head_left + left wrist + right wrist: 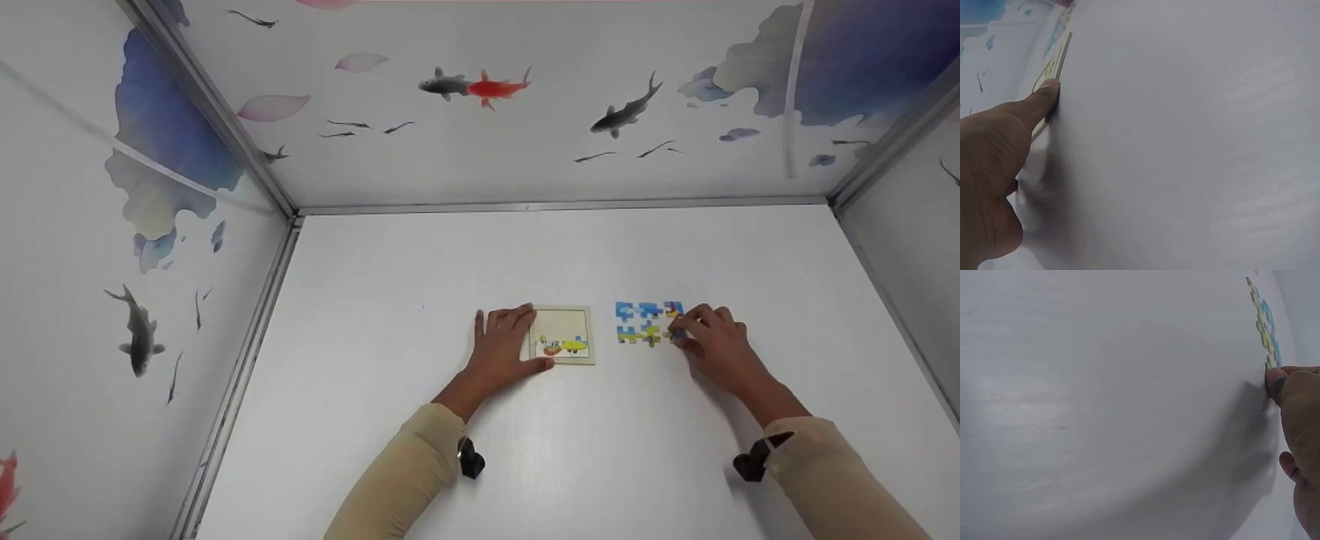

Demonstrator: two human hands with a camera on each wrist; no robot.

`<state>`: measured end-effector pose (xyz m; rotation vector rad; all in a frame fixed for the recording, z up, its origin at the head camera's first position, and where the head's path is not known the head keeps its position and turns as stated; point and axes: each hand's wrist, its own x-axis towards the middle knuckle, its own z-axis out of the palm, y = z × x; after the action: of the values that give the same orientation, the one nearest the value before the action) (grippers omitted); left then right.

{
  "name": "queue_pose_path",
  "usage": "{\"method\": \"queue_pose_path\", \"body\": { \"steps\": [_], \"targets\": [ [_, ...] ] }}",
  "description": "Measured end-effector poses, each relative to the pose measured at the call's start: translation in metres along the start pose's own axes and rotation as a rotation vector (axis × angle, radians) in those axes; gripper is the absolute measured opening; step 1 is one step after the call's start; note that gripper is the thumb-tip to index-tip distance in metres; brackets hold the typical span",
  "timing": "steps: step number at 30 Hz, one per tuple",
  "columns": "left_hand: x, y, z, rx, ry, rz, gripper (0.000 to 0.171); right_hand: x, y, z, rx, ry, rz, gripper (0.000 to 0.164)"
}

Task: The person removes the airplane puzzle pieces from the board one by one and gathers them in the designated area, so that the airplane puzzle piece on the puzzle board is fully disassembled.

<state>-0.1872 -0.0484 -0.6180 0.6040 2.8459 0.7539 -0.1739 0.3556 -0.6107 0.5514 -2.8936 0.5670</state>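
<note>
A square wooden puzzle tray (561, 322) lies on the white table, with some coloured pieces (574, 345) along its lower part. My left hand (501, 354) holds the tray's left side, fingers at the top left corner and thumb on the bottom edge. In the left wrist view the thumb (1044, 98) presses against the tray's edge (1064, 56). To the right, several loose jigsaw pieces (626, 334) lie in rows, blue above and yellow-green below. My right hand (720, 346) pinches a piece at their lower right end, mostly hidden by the fingers.
White walls (555, 150) printed with fish and petals enclose the table (450, 262) at the back and both sides. Metal strips (420, 209) run along the wall joints. A dark wrist device (471, 459) sits at each sleeve cuff.
</note>
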Motion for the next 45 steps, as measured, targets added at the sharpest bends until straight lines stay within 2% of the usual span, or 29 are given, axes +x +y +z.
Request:
{"method": "queue_pose_path", "body": {
  "steps": [5, 11, 18, 21, 26, 35, 39, 45],
  "targets": [
    [0.000, -0.001, 0.001, 0.002, 0.002, 0.007, 0.098, -0.001, -0.001, 0.001, -0.003, 0.016, -0.019, 0.031],
    [0.000, -0.003, 0.002, 0.007, -0.001, 0.006, 0.098, 0.004, -0.008, 0.000, 0.010, 0.004, 0.002, 0.024],
    [0.001, -0.001, 0.001, 0.023, -0.002, -0.003, 0.098, 0.022, -0.032, 0.003, 0.032, -0.073, 0.037, 0.042],
    [0.001, 0.000, 0.001, 0.034, -0.009, -0.024, 0.098, 0.034, -0.048, 0.009, 0.038, -0.093, 0.030, 0.044],
    [0.003, 0.001, 0.003, 0.075, -0.022, -0.054, 0.098, 0.052, -0.075, 0.024, 0.047, -0.113, -0.025, 0.044],
    [0.004, 0.000, 0.003, 0.089, -0.023, -0.047, 0.098, 0.072, -0.123, 0.046, 0.071, -0.170, -0.138, 0.038],
    [0.002, 0.002, 0.000, 0.087, -0.025, -0.046, 0.098, 0.076, -0.135, 0.057, 0.072, -0.174, -0.204, 0.033],
    [0.001, 0.002, 0.000, 0.102, -0.023, -0.040, 0.099, 0.078, -0.143, 0.066, 0.077, -0.202, -0.248, 0.029]
  ]
}}
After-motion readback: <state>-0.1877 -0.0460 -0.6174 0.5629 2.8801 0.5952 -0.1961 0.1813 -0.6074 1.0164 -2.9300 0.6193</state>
